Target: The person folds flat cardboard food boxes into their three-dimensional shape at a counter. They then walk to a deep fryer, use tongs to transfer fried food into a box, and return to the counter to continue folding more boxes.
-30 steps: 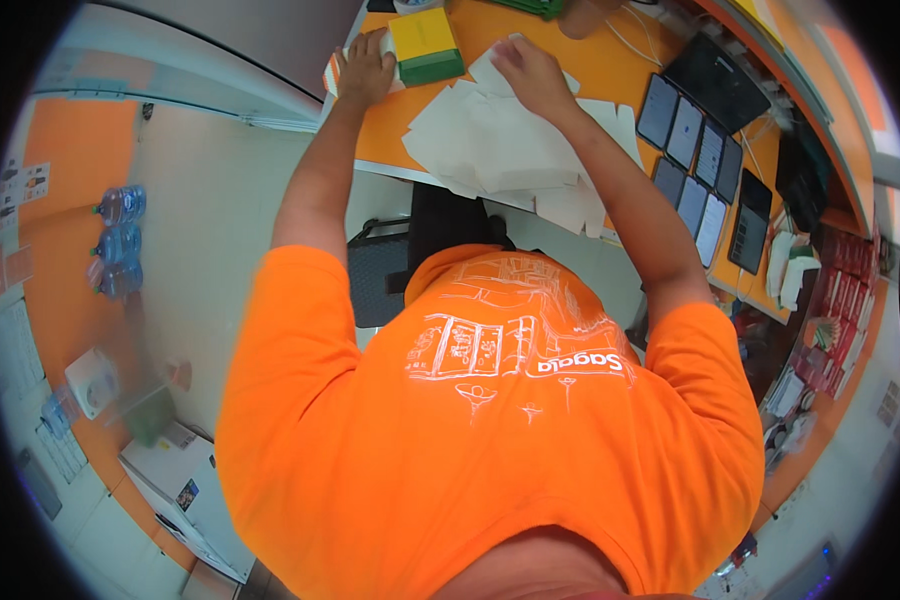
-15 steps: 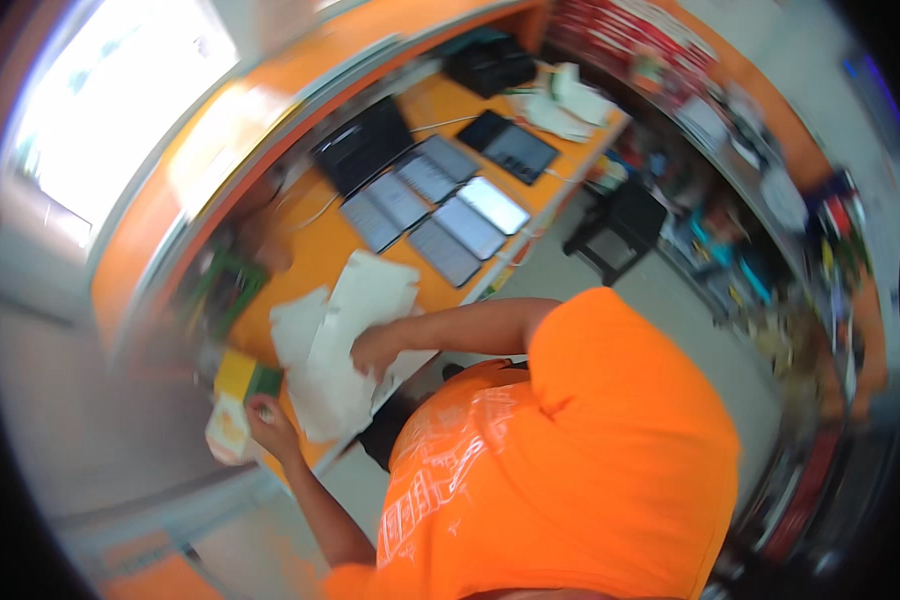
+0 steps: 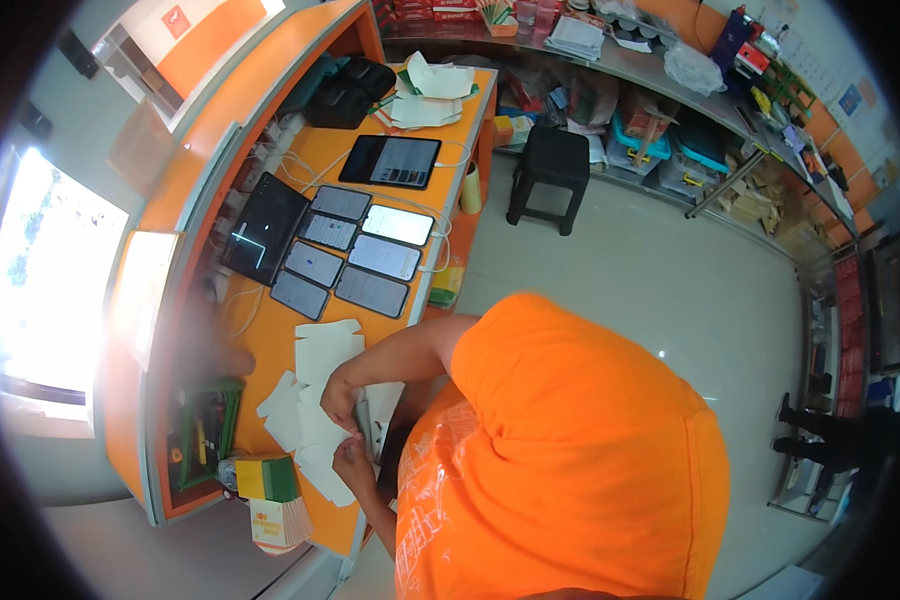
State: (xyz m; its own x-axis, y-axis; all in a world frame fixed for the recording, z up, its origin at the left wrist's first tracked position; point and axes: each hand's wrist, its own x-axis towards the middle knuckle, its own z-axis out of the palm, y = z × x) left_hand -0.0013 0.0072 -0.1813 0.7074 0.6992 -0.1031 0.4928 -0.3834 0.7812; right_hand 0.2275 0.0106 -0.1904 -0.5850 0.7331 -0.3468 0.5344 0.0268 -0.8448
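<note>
White flat die-cut card blanks [image 3: 315, 385] are lying spread on the orange counter [image 3: 270, 345]. I am seeing my right hand [image 3: 338, 398] and left hand [image 3: 353, 465] pinching one blank's edge. Seven dark phones [image 3: 355, 258] are lying in rows beyond. A yellow-green carton [image 3: 267, 480] is standing nearby.

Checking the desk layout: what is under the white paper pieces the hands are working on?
The white paper pieces lie on the orange counter. The left hand and right hand cover parts; anything beneath the sheets is hidden.
</note>
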